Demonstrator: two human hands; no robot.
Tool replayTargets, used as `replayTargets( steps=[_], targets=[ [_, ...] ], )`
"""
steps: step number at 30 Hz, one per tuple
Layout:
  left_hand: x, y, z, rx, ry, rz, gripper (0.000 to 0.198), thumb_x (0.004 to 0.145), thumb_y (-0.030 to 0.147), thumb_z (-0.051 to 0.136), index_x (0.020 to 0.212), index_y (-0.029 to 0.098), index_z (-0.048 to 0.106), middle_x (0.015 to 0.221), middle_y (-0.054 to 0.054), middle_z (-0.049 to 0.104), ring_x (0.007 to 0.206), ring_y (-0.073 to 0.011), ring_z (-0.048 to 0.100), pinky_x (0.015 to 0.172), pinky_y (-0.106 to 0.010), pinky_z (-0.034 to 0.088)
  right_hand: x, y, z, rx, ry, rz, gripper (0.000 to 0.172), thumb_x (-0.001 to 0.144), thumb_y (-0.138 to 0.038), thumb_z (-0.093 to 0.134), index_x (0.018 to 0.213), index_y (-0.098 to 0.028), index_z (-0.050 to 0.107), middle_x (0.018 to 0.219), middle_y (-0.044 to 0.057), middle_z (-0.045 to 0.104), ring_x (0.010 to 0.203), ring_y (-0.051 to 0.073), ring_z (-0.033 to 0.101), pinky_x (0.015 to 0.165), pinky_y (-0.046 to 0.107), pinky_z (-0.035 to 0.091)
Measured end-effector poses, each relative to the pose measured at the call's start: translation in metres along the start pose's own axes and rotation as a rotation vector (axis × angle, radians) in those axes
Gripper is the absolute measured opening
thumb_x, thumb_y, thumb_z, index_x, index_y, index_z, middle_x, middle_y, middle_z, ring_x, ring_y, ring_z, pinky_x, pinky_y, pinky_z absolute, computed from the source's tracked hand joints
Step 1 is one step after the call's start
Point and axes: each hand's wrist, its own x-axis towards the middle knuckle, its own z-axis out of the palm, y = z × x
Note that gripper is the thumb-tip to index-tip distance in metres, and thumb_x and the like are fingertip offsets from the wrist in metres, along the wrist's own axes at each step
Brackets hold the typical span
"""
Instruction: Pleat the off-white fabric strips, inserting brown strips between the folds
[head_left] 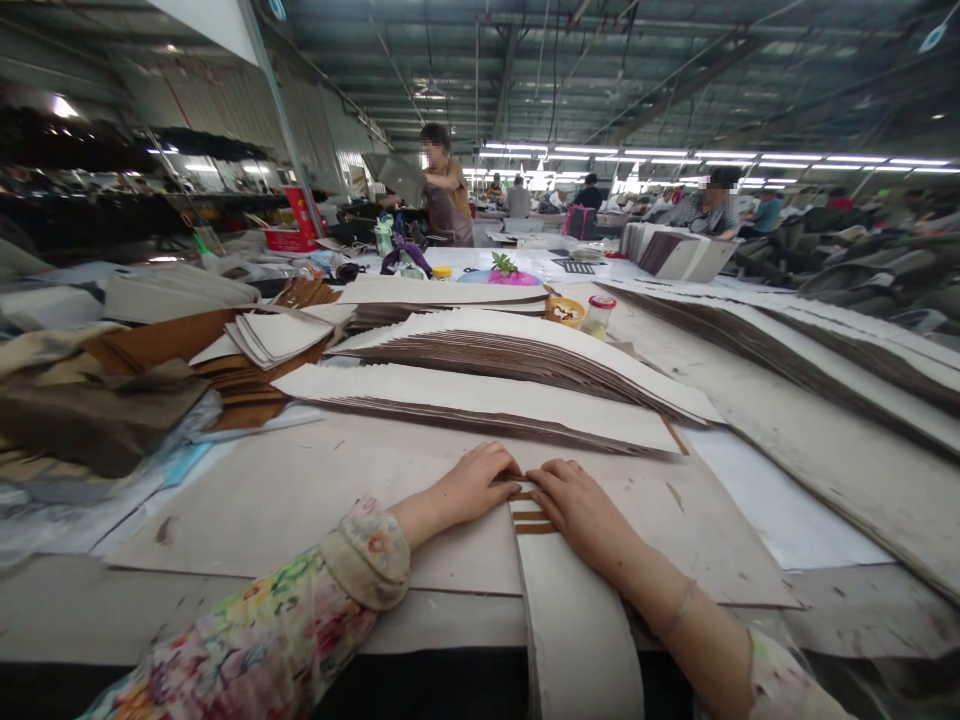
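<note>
Your left hand (480, 487) is narrowed to a pinch, thumb and fingertips at the far left corner of the pale strip (574, 620). Your right hand (583, 510) lies over its far right side with fingers curled to the end; you hide that thumb, so I cannot tell whether it grips. The strip sits between your forearms, running from your fingertips back toward your body, with brown bands (533, 528) across it near the far end. Its left edge looks layered.

Under your hands is a tan sheet (330, 510). Just past them, you have a stack of white-topped strips (480, 395), and behind it a bowed, fanned stack (555, 350). Brown pieces (244, 395) lie to your left. Farther off are a yellow tub (566, 313) and, beside it, a red-lidded jar (598, 318). Across the table, a person in an apron (450, 205) stands holding a dark panel (397, 180).
</note>
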Motion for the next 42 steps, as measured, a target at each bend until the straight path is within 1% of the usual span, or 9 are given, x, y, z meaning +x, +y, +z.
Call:
replayTargets(
  steps=[6, 11, 14, 18, 23, 27, 31, 35, 42],
  targets=[
    [-0.003, 0.003, 0.0, 0.178, -0.027, 0.069, 0.015, 0.086, 0.028, 0.046, 0.083, 0.017, 0.055, 0.089, -0.003, 0.053, 0.087, -0.0172, 0.046, 0.077, -0.029, 0.038, 0.002, -0.001, 0.0, -0.015, -0.034, -0.032, 0.019, 0.087, -0.019, 0.044, 0.101, -0.019, 0.058, 0.086, 0.005, 0.056, 0.082, 0.019, 0.051, 0.077, 0.031, 0.043],
    [-0.02, 0.003, -0.008, 0.299, -0.083, 0.163, 0.024, 0.091, 0.025, 0.035, 0.11, 0.022, 0.051, 0.102, -0.004, 0.054, 0.095, -0.0181, 0.045, 0.082, -0.031, 0.036, 0.001, -0.003, -0.001, -0.073, -0.038, -0.036, 0.018, 0.087, -0.019, 0.044, 0.097, -0.019, 0.059, 0.081, 0.005, 0.056, 0.079, 0.019, 0.052, 0.075, 0.031, 0.042],
    [-0.03, 0.0, -0.013, 0.296, -0.069, 0.14, 0.028, 0.091, 0.024, 0.035, 0.116, 0.023, 0.048, 0.108, -0.004, 0.053, 0.1, -0.0188, 0.044, 0.085, -0.032, 0.036, -0.002, -0.006, -0.003, -0.111, -0.022, -0.008, 0.019, 0.088, -0.02, 0.042, 0.092, -0.017, 0.06, 0.08, 0.007, 0.057, 0.079, 0.02, 0.052, 0.074, 0.033, 0.042],
    [-0.032, 0.001, -0.017, 0.219, -0.063, 0.084, 0.027, 0.09, 0.026, 0.036, 0.111, 0.023, 0.053, 0.107, -0.004, 0.054, 0.101, -0.0189, 0.045, 0.087, -0.033, 0.037, -0.004, -0.009, -0.004, -0.145, -0.004, 0.027, 0.021, 0.088, -0.018, 0.04, 0.087, -0.016, 0.061, 0.078, 0.008, 0.057, 0.076, 0.021, 0.052, 0.071, 0.033, 0.041],
    [-0.021, 0.023, -0.009, 0.101, 0.015, 0.058, 0.031, 0.087, 0.032, 0.041, 0.111, 0.017, 0.051, 0.115, -0.007, 0.051, 0.105, -0.0194, 0.044, 0.092, -0.032, 0.035, -0.004, -0.008, -0.002, -0.122, 0.015, 0.077, 0.022, 0.088, -0.019, 0.04, 0.084, -0.018, 0.061, 0.079, 0.006, 0.057, 0.077, 0.02, 0.053, 0.072, 0.031, 0.04],
    [-0.018, 0.042, 0.001, 0.138, -0.014, 0.049, 0.036, 0.086, 0.037, 0.042, 0.115, 0.018, 0.047, 0.115, -0.007, 0.052, 0.106, -0.0221, 0.044, 0.091, -0.038, 0.035, -0.009, -0.006, -0.001, -0.073, 0.033, 0.129, 0.022, 0.088, -0.018, 0.039, 0.083, -0.018, 0.061, 0.081, 0.005, 0.058, 0.078, 0.018, 0.053, 0.074, 0.029, 0.039],
    [-0.023, 0.04, 0.002, 0.131, -0.052, 0.045, 0.046, 0.084, 0.048, 0.041, 0.118, 0.018, 0.046, 0.116, -0.008, 0.051, 0.108, -0.0237, 0.044, 0.092, -0.039, 0.034, -0.017, 0.001, -0.005, -0.012, 0.053, 0.186, 0.024, 0.088, -0.018, 0.037, 0.083, -0.018, 0.061, 0.082, 0.006, 0.059, 0.077, 0.018, 0.054, 0.075, 0.029, 0.039],
    [-0.029, 0.029, 0.0, 0.079, -0.108, 0.05, 0.065, 0.077, 0.059, 0.045, 0.126, 0.018, 0.039, 0.131, -0.01, 0.041, 0.119, -0.0263, 0.035, 0.1, -0.041, 0.027, -0.023, 0.018, -0.007, 0.071, 0.073, 0.234, 0.031, 0.089, -0.023, 0.033, 0.076, -0.018, 0.06, 0.08, 0.007, 0.058, 0.079, 0.02, 0.053, 0.076, 0.032, 0.038],
    [-0.031, 0.026, 0.006, 0.03, -0.124, -0.007, 0.076, 0.075, 0.061, 0.046, 0.132, 0.014, 0.03, 0.137, -0.011, 0.034, 0.124, -0.027, 0.03, 0.103, -0.042, 0.023, -0.023, 0.041, -0.002, 0.306, 0.103, 0.306, 0.041, 0.09, -0.034, 0.024, 0.084, -0.018, 0.061, 0.085, 0.008, 0.06, 0.086, 0.021, 0.053, 0.082, 0.036, 0.038]
  ],
)
